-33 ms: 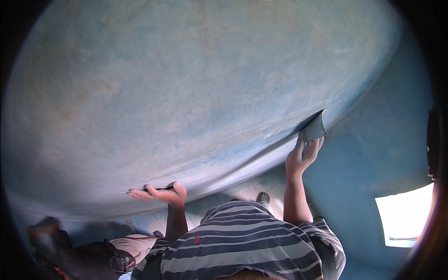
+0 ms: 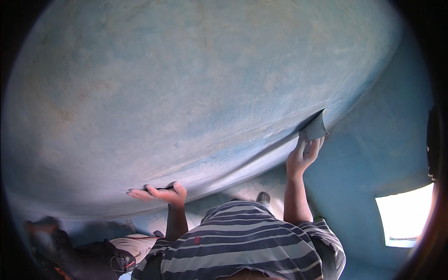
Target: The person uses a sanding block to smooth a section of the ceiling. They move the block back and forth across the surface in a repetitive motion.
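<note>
High on the right, my right hand (image 2: pixel 302 157) is closed around a thin grey-green sheet (image 2: pixel 315 127) with a curled edge. Its thumb is on the near side, and the sheet lies against a large pale blue wall (image 2: pixel 224 84), which shows chalky patches and scratches. What the sheet's far face is like stays hidden. Lower and to the left, my left hand (image 2: pixel 161 192) rests at the wall's lower part with its fingers stretched out and thumb apart. A dark gap or shadow shows along its fingers; I see nothing held there.
At lower left another person (image 2: pixel 93 256) in dark clothing is close by, with a blurred hand (image 2: pixel 44 228). A bright window opening (image 2: pixel 405 215) is in the blue side wall (image 2: pixel 354 158) on the right. Below is a tiled floor (image 2: pixel 252 189) with a dark shoe (image 2: pixel 263 197).
The other person's blurred hand at lower left has shifted slightly. My hands and the sheet stay in practically the same place.
</note>
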